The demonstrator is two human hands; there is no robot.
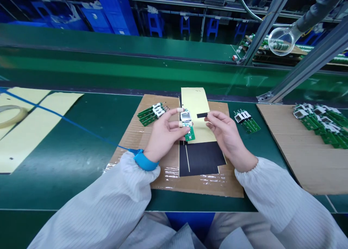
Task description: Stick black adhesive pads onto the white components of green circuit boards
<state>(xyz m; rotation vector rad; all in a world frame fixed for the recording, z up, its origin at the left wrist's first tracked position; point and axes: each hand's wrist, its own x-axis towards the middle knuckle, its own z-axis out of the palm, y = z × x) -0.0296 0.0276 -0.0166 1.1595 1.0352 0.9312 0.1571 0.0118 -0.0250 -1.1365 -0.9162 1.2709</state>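
- Left hand: closed, fingers curled, gripping a green circuit board above the middle of the cardboard pad; white cots on two fingertips
- Right hand: thumb and forefinger pinching a black strip, rest of fingers loosely curled; strip just beside the board, over the yellow sheet
- Board: silver-topped white connector at the upper end, green tail pointing toward the near side of the table
- Under both hands: yellow sheet lying on the pad, its near end touching a black sheet
- Pad: mid-table, with clear film along its near part
- Just left of the pad's upper part: small stack of boards, lying on the pad
- Just right of the pad: more boards, lying on the table
- Right edge of the table: second cardboard, bearing many boards
- Left edge of the table: pale yellow sheets, tape roll on them
- Left wrist: blue strap, blue cord running toward the left edge
- Both arms: white striped sleeves
- Beyond the far edge: metal posts, glass bulb, blue crates
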